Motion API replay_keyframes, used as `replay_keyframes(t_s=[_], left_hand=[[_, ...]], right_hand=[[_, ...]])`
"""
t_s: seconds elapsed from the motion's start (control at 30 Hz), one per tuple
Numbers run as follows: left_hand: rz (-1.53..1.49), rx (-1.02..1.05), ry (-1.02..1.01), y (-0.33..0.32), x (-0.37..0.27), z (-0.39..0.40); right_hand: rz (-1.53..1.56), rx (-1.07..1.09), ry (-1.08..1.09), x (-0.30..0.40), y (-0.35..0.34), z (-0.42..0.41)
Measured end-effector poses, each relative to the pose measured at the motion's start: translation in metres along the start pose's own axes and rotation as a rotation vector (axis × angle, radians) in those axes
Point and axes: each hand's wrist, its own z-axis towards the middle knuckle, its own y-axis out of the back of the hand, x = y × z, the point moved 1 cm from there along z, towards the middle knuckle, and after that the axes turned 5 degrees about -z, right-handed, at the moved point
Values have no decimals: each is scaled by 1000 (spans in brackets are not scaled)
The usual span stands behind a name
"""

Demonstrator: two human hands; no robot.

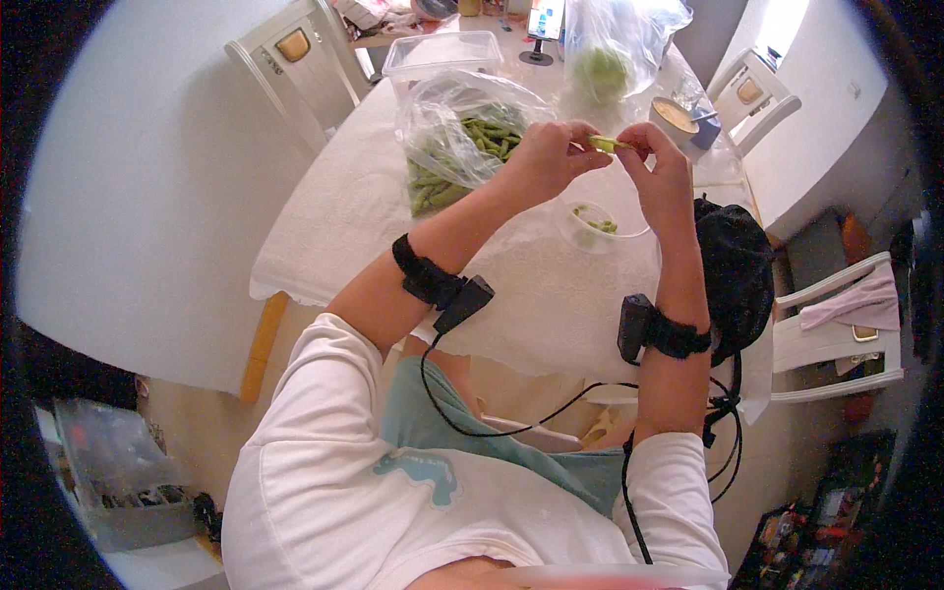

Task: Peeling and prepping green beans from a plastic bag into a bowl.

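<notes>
A green bean pod (pixel 606 144) is stretched between my two hands above the table. My left hand (pixel 554 158) pinches its left end, and my right hand (pixel 655 166) grips the right end between thumb and fingers. Below them stands a clear plastic bowl (pixel 582 240) with shelled green beans (pixel 596 223) in it. To the left of my left hand, a clear plastic bag (pixel 450 110) lies gaping, filled with many green pods (pixel 487 140). Part of that bag is hidden behind my left forearm.
A white cloth covers the table (pixel 354 214). At the back are a clear plastic box (pixel 442 55), a phone on a stand (pixel 542 29) and a bag holding a round green vegetable (pixel 601 74). A bowl with a spoon (pixel 675 118) and a black bag (pixel 737 273) lie right.
</notes>
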Motion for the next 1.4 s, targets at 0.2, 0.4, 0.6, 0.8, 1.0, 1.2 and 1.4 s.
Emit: replay_keyframes(t_s=[0.2, 0.4, 0.6, 0.8, 1.0, 1.2, 1.4], left_hand=[[56, 50, 4, 1, 12, 1], [-16, 58, -160, -3, 10, -1], [-157, -97, -20, 1, 4, 2], [-70, -194, -32, 32, 3, 20], [188, -577, -184, 187, 87, 95], [815, -387, -127, 224, 135, 87], [602, -143, -189, 140, 64, 57]], right_hand=[[58, -65, 7, 3, 2, 0], [31, -102, -53, -1, 6, 1], [114, -34, -55, 3, 2, 0], [153, -60, 29, 3, 4, -2], [35, -44, -95, 7, 3, 2], [-16, -33, -121, 0, 2, 0], [-88, -33, -113, -3, 10, -3]])
